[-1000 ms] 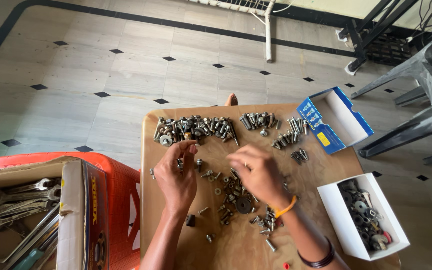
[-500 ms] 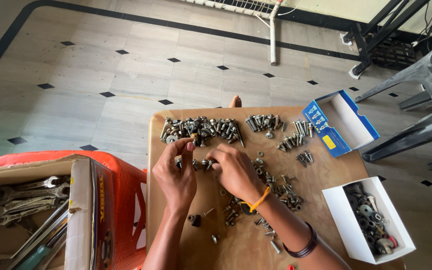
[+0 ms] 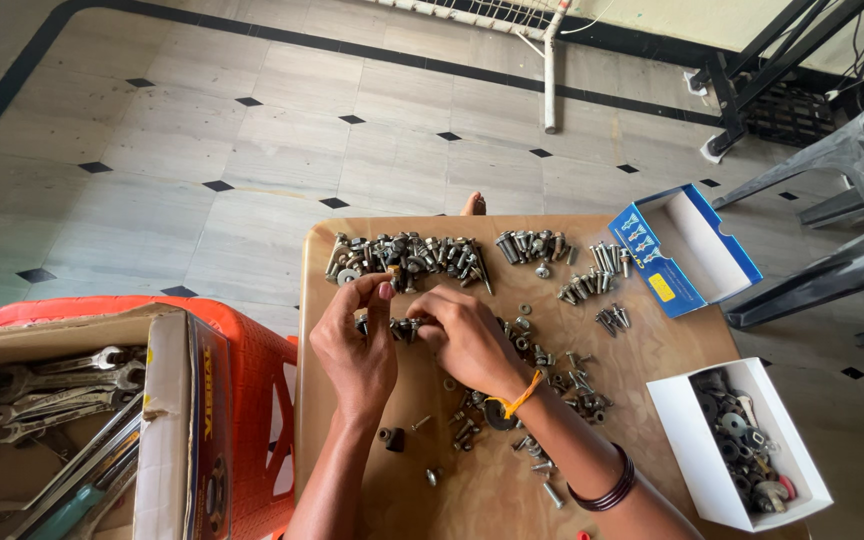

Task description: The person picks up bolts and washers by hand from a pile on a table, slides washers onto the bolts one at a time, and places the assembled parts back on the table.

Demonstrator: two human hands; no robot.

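Note:
My left hand (image 3: 357,345) and my right hand (image 3: 467,335) meet over a small wooden table (image 3: 652,350), and both pinch a short bolt with a nut (image 3: 399,326) between their fingertips. Just beyond them lies a row of larger bolts and nuts (image 3: 407,256). More loose bolts, nuts and washers (image 3: 552,375) are scattered under and to the right of my right wrist, which wears an orange thread and dark bangles.
An open blue box (image 3: 687,250) lies empty at the table's far right; a white box (image 3: 742,445) of washers and parts sits at its near right. A cardboard box of spanners (image 3: 52,390) rests on an orange stool (image 3: 257,370) at left. Grey chair legs (image 3: 832,230) stand at right.
My right hand has moved left from the scattered pile to meet my left hand. Both hands now pinch the same small bolt near the row of bolts.

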